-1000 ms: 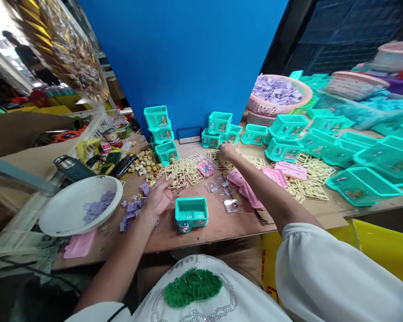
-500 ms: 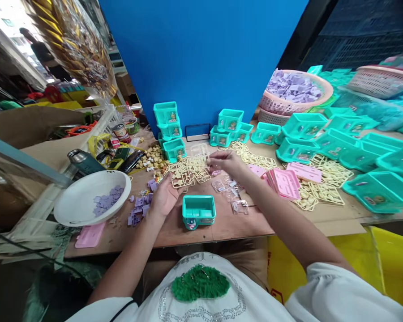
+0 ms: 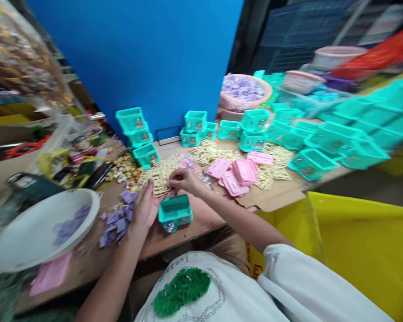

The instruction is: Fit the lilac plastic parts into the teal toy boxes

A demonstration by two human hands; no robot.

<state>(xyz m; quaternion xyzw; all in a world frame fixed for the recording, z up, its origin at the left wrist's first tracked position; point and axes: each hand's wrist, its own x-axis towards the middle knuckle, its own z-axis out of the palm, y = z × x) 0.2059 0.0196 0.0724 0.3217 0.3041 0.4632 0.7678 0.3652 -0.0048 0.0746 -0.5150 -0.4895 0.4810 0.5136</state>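
My left hand (image 3: pixel 147 206) is closed on a cream plastic sprue (image 3: pixel 157 178), a flat frame of thin moulded parts, with the thumb at its near edge. At the sprue's right edge, my right hand (image 3: pixel 185 181) pinches with thumb and fingertips; its fingers partly hide what lies between them. Just below the hands a teal toy-van body (image 3: pixel 175 213), hollow and open at the top, stands on the table with a small sticker on its front. Left of my left hand lies a heap of purple plastic pieces (image 3: pixel 116 223).
A white basin (image 3: pixel 30 237) with purple pieces stands at the left. Pink plates (image 3: pixel 237 179) and more cream sprues (image 3: pixel 211 153) lie to the right. Teal bodies stand stacked (image 3: pixel 137 132) before a blue panel (image 3: pixel 137 53). A pink basket (image 3: pixel 235 106) holds purple parts.
The view has swung to the right, so the table's contents sit further left. My right hand has come down and closer to my left hand, at the sprue's edge.
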